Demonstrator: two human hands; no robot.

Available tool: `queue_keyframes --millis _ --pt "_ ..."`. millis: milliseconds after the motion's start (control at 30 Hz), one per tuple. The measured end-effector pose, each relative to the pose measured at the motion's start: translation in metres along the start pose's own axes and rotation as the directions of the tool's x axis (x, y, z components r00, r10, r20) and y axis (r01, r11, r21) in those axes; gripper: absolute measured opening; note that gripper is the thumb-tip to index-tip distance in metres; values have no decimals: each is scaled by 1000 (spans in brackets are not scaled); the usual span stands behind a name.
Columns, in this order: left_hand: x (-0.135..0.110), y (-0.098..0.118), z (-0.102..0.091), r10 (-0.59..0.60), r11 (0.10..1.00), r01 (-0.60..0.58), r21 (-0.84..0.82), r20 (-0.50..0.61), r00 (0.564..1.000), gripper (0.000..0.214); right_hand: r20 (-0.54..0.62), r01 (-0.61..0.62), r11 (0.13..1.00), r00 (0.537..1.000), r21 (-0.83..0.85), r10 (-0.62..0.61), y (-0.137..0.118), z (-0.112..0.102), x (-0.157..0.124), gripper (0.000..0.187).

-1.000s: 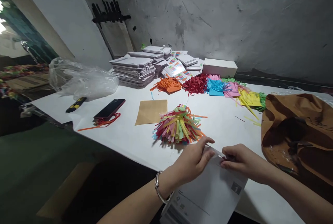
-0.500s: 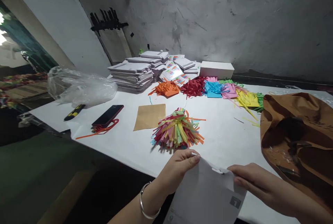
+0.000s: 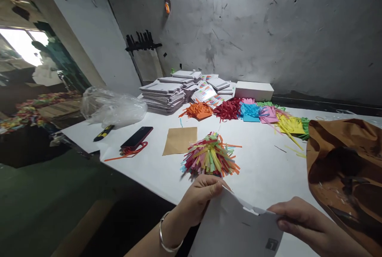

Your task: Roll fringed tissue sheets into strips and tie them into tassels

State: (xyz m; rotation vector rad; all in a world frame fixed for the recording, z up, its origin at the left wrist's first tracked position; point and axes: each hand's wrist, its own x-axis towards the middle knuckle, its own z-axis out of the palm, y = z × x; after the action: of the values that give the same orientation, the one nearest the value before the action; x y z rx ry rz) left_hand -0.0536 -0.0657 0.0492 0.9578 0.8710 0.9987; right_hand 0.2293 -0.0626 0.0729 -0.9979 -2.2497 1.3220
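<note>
A white paper envelope (image 3: 235, 225), marked with a small grey "1" square, is held at the table's front edge. My left hand (image 3: 199, 197), with a silver bangle at the wrist, pinches its upper left corner. At the upper right edge my right hand (image 3: 307, 221) grips it between thumb and fingers. The top edge bows a little between the hands and has a small notch; the lower end runs out of view. Just beyond lies a bunch of multicoloured paper strips (image 3: 211, 155), partly over a square of brown paper (image 3: 179, 141).
Stacked white packets (image 3: 164, 96) and a white box (image 3: 253, 91) stand along the wall. Coloured fringed paper bundles (image 3: 228, 109) lie before them. Left are a plastic bag (image 3: 115, 108), a cutter (image 3: 104, 133) and a phone (image 3: 137, 137); a brown cloth bag (image 3: 325, 141) sits right.
The view has tilted up and left, so the table things sit lower and further right. Both hands keep hold of the envelope, whose top edge is slightly more slanted.
</note>
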Motion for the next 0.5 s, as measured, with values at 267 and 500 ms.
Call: queue_keyframes --millis 267,500 --pt "-27 22 -19 417 727 -324 606 -15 909 49 -84 53 981 994 -188 -70 -3 17 25 50" --pt "-45 9 -31 609 567 -499 655 73 789 39 96 236 868 972 -437 -216 -42 38 94 43"
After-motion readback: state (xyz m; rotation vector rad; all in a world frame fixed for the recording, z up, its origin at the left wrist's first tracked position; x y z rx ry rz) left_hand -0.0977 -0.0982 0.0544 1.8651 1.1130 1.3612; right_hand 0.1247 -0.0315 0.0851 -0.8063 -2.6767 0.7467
